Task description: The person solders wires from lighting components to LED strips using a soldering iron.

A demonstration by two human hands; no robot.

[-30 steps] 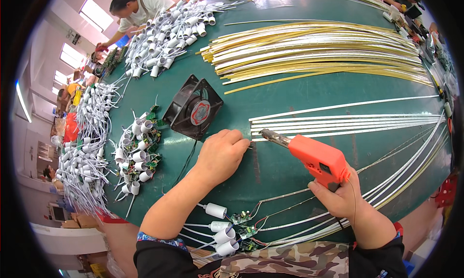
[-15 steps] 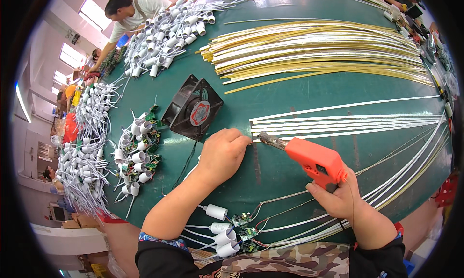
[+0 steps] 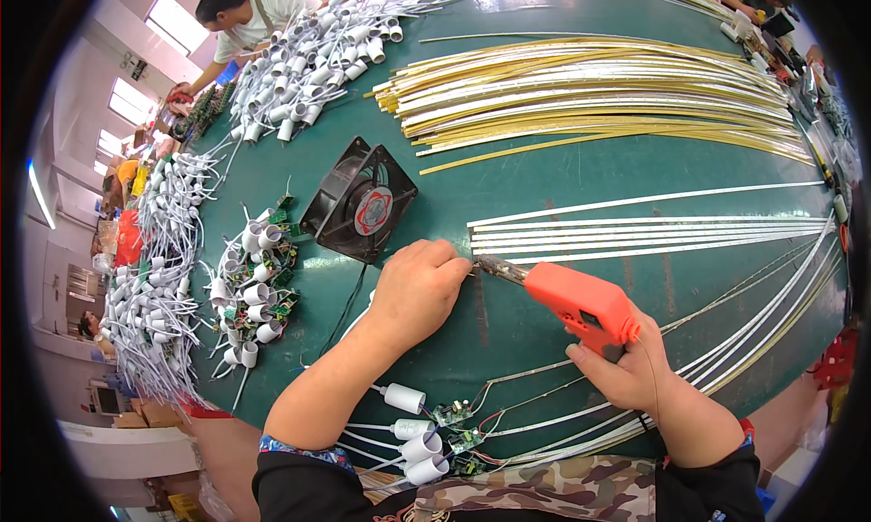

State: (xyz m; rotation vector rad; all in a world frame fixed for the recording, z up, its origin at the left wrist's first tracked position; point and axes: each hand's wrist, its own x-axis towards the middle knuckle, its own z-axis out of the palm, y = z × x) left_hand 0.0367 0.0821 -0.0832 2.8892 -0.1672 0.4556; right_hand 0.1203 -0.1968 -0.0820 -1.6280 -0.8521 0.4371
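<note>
My right hand grips a red soldering gun by its handle. Its dark metal tip points left and meets the left end of the lowest of several thin white LED strips, laid side by side. My left hand is closed in a pinch at that same end, fingertips close to the tip. What it pinches is too small to make out; a white wire shows beside its wrist. Just beyond this hand stands a black square fan with a red and white label.
White lamp sockets with circuit boards lie near my body, wired to strips curving right. More sockets with boards sit left. Socket heaps line the left edge. Yellow and white strips are piled at the back. A co-worker reaches in far left.
The soldering gun and my right hand have shifted slightly left, bringing the tip closer to my left fingertips. My left hand stays almost where it was. The co-worker's arm has moved.
</note>
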